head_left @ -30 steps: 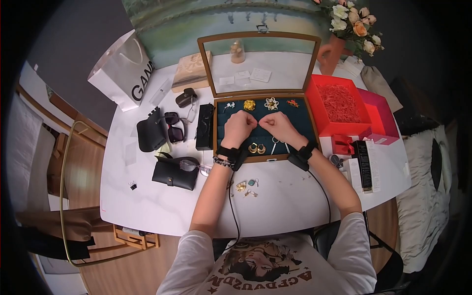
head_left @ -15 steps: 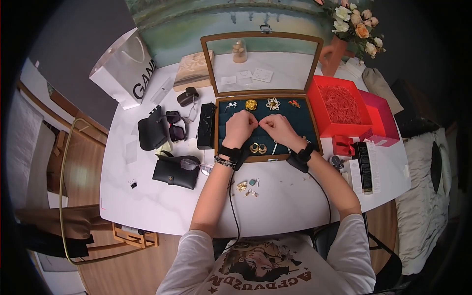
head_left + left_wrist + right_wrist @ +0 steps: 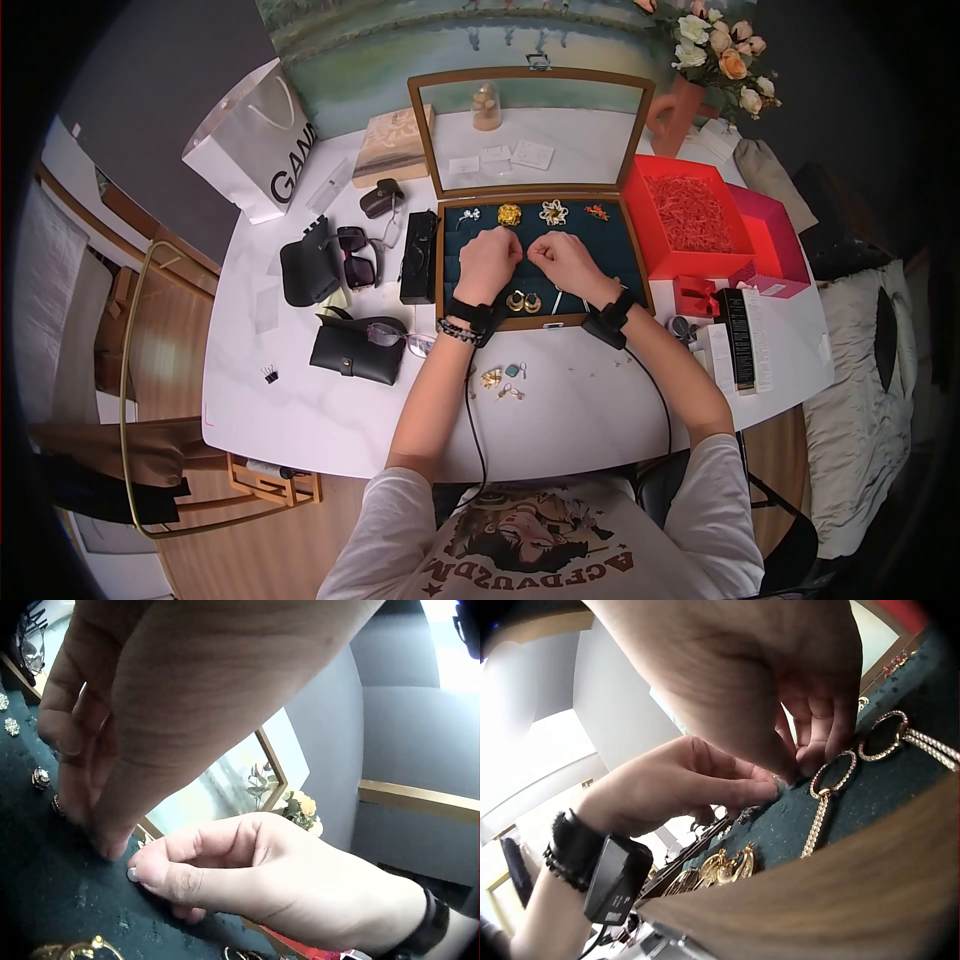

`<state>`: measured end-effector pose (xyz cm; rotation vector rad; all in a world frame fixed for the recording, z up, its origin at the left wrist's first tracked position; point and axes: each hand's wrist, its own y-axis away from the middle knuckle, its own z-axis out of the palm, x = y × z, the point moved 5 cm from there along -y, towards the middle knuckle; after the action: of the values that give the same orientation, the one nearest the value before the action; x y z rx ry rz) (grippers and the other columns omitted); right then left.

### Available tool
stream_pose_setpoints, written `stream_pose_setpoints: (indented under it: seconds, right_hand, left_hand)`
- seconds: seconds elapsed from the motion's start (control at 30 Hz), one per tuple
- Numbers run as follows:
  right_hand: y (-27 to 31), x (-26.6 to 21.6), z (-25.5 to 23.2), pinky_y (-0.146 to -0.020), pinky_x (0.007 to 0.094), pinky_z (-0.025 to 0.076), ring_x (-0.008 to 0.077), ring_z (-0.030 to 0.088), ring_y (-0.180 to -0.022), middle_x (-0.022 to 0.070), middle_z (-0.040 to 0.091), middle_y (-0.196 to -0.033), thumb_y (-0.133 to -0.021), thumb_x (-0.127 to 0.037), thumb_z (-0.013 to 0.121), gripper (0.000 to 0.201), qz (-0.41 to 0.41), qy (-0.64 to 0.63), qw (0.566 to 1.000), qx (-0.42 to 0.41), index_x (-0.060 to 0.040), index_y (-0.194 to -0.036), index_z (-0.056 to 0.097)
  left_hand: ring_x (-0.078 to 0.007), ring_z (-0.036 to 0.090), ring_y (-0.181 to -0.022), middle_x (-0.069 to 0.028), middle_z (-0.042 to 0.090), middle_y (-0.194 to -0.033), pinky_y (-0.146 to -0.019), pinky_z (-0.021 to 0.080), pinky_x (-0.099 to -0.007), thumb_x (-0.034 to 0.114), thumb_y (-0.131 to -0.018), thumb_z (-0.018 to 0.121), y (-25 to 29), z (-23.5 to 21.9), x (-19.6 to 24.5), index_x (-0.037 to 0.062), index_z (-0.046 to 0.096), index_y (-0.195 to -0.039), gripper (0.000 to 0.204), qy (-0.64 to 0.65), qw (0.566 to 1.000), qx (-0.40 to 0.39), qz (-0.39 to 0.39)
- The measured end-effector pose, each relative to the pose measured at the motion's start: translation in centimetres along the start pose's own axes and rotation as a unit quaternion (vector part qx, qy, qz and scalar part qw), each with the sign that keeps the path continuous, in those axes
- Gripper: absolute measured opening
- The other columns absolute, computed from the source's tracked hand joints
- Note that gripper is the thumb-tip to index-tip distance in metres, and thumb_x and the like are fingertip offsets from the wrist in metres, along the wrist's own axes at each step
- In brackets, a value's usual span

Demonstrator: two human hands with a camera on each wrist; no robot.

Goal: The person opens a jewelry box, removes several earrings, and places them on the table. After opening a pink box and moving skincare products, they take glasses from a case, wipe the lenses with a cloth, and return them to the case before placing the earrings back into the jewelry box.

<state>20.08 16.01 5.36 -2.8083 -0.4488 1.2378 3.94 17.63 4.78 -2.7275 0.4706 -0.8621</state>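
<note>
Both hands work close together over the dark green lining of an open wooden jewelry box [image 3: 574, 321]. My left hand [image 3: 488, 262] has its thumb and forefinger brought together low at the lining, and I cannot tell what lies between them. My right hand [image 3: 566, 264] pinches a small pale shiny stud [image 3: 133, 874] at its thumb tip, fingers curled. Long drop earrings [image 3: 817, 825] with sparkling rings lie beneath the right hand. Gold hoop earrings [image 3: 515, 301] sit near the front rim. Along the back row are a yellow flower brooch [image 3: 509, 214] and a white flower brooch [image 3: 553, 211].
Left of the box lie a black case [image 3: 418, 258], sunglasses [image 3: 358, 268] and a glasses pouch [image 3: 355, 350]. A red box [image 3: 640, 225] with shredded paper stands at the right. Loose earrings [image 3: 490, 378] lie in front. The glass lid [image 3: 530, 130] is raised behind.
The fingertips were nearly meeting half a second ago; now the hands are slightly farther apart. The jewelry around them stays where it was.
</note>
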Motion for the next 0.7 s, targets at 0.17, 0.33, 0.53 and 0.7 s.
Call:
stream_pose_setpoints:
  seconds: [0.17,0.33,0.53,0.7]
  right_hand:
    - [0.1,0.2,0.1,-0.068,0.0406,0.054,0.0349,0.071,-0.075,0.0204,0.071,-0.083,-0.09,-0.01,0.069,0.014,-0.003,-0.011,1.0,0.006,0.0036,-0.093,0.074]
    - [0.4,-0.1,-1.2,-0.066,0.039,0.053,0.0322,0.071,-0.072,0.0198,0.072,-0.083,-0.095,-0.013,0.067,0.018,-0.046,-0.017,0.997,0.056,0.0031,-0.101,0.073]
    - [3.5,-0.1,-4.5,-0.063,0.0344,0.051,0.0222,0.068,-0.065,0.0162,0.072,-0.08,-0.099,-0.017,0.066,0.02,-0.032,-0.073,0.994,0.074,0.0015,-0.103,0.074]
    - [10.8,-3.0,-7.7,-0.066,0.0399,0.053,0.0319,0.07,-0.073,0.0147,0.073,-0.081,-0.094,-0.014,0.068,0.015,-0.026,0.045,0.995,-0.081,-0.0005,-0.094,0.073]
  left_hand:
    - [-0.0318,0.074,-0.081,-0.0095,0.075,-0.081,-0.073,0.058,-0.0422,0.019,-0.081,0.078,0.0,-0.1,0.2,0.0142,0.079,-0.084,0.006,-0.004,1.0,-0.007,-0.007]
    - [-0.0303,0.075,-0.082,-0.0099,0.076,-0.084,-0.074,0.059,-0.0417,0.02,-0.084,0.079,0.0,-1.0,0.6,0.0122,0.08,-0.087,0.009,0.028,0.999,-0.033,-0.009]
    - [-0.0286,0.075,-0.08,-0.0109,0.077,-0.086,-0.072,0.058,-0.0375,0.017,-0.087,0.077,0.5,-5.4,4.1,0.0084,0.08,-0.092,0.01,0.079,0.995,0.019,0.052]
    - [-0.0272,0.073,-0.077,-0.0102,0.076,-0.091,-0.069,0.057,-0.0359,0.014,-0.087,0.075,4.0,-5.3,11.2,0.007,0.078,-0.092,0.009,0.178,0.965,-0.134,0.137]
